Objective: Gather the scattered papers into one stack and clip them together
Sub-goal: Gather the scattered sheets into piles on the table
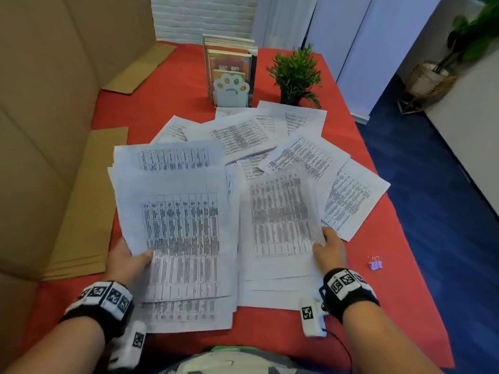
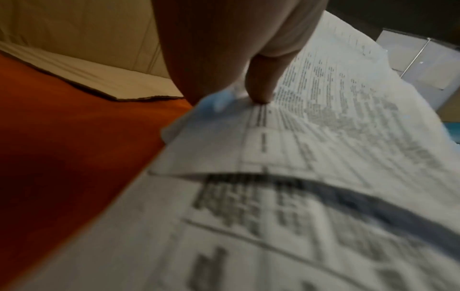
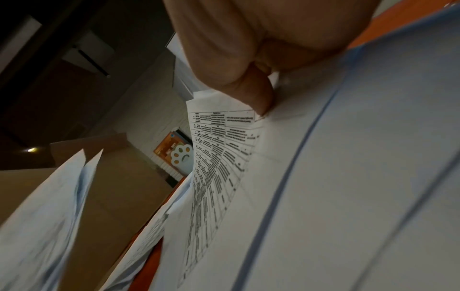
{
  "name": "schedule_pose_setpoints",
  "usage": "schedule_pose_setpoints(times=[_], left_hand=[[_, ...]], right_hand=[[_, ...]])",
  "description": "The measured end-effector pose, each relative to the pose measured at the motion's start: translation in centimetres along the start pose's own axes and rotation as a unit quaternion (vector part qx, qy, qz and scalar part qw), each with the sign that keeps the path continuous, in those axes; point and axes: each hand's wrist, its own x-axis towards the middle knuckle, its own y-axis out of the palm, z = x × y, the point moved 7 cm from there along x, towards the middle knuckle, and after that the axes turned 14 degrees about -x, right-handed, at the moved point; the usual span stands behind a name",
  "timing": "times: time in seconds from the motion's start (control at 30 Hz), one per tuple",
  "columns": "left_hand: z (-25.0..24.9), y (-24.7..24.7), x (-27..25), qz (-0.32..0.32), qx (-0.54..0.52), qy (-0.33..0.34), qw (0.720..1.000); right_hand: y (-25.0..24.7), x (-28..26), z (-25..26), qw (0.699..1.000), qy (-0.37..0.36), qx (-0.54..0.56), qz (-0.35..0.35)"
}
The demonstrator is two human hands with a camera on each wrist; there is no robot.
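Printed sheets with tables lie scattered over the red table [image 1: 167, 98]. My left hand [image 1: 127, 259] grips the left edge of a raised bunch of papers [image 1: 181, 233], thumb on top; the thumb [image 2: 261, 84] presses the sheet [image 2: 323, 128] in the left wrist view. My right hand [image 1: 330, 249] pinches the lower right corner of a lifted single sheet [image 1: 280, 214] above a small pile [image 1: 275, 290]. Its thumb [image 3: 259, 94] lies on the paper [image 3: 224, 149]. More loose sheets [image 1: 243, 133] spread behind. A small lilac binder clip [image 1: 375, 263] lies to the right of my right hand.
Flat cardboard pieces [image 1: 86, 209] lie along the left, beside a tall cardboard wall [image 1: 40, 103]. A row of books behind a paw-shaped bookend [image 1: 231, 90] and a small potted plant [image 1: 295, 74] stand at the back. The table's right edge drops to blue floor [image 1: 432, 184].
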Motion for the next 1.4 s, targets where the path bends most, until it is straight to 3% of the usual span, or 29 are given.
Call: schedule_pose_setpoints(times=[0.23,0.43,0.53,0.6,0.73,0.83,1.03,1.13,1.23,1.4], left_hand=[[2.1,7.2,-1.2,0.154,0.020,-0.077,0.985],[2.0,11.6,-3.4,0.155,0.195,-0.046,0.967],[1.6,12.9,-4.7,0.178,0.219,-0.039,0.958],[1.1,13.3,-5.1,0.188,0.213,-0.031,0.958],[-0.2,12.6,-4.8,0.183,0.015,-0.033,0.982],[-1.3,11.8,-4.5,0.181,-0.018,-0.018,0.983],[-9.4,13.3,-5.1,0.144,-0.086,0.145,0.975],[-13.7,13.1,-6.1,0.116,-0.188,0.212,0.952],[-14.3,13.1,-6.5,0.146,-0.257,0.205,0.933],[-12.1,13.4,-6.9,0.177,-0.231,0.183,0.939]], right_hand=[[5.3,-1.9,1.6,0.989,-0.012,0.031,0.146],[6.7,-3.9,2.4,0.978,-0.005,-0.011,0.210],[7.6,-4.9,2.8,0.970,-0.008,-0.033,0.242],[7.9,-4.9,2.4,0.971,-0.016,-0.043,0.233],[6.9,-4.3,1.6,0.978,-0.013,0.044,0.204],[5.5,-3.8,2.4,0.976,-0.035,0.068,0.202],[-0.5,-2.4,9.9,0.977,-0.139,0.138,0.088],[-2.9,-2.4,12.7,0.968,-0.172,0.176,0.046],[-3.3,-2.3,12.7,0.968,-0.167,0.180,0.048],[-3.3,-3.0,12.9,0.948,-0.190,0.249,0.052]])
